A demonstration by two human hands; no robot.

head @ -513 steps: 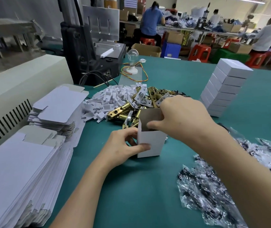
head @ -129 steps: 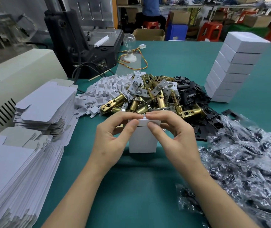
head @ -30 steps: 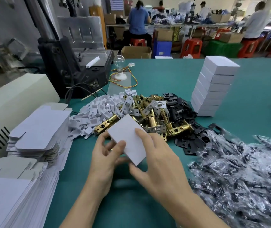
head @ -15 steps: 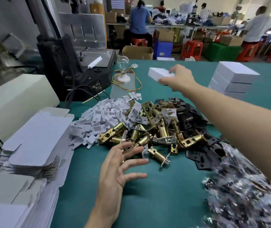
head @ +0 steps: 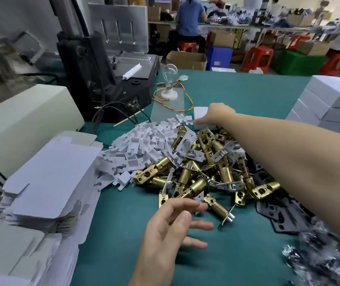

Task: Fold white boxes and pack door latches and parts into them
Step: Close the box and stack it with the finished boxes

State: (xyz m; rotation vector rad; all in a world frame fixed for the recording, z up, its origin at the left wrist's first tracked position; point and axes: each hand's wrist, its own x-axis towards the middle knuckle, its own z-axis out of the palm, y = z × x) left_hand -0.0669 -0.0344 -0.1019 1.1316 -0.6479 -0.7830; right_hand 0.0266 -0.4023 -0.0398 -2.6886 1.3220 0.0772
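Several closed boxes (head: 334,93) stacked right of latch pile (head: 202,172); one more white box (head: 200,112) gripped by right hand (head: 221,114) just beyond pile. Before pile, left hand (head: 171,228) empty, fingers spread. Much of pile unpacked; flat blanks (head: 47,176) left of pile unfolded.

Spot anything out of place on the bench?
The right hand holds a closed white box behind the latch pile, apart from the box stack at right. Nothing else stands out.

left hand (head: 170,231): fingers spread, hovering | right hand (head: 220,114): arm outstretched, palm down
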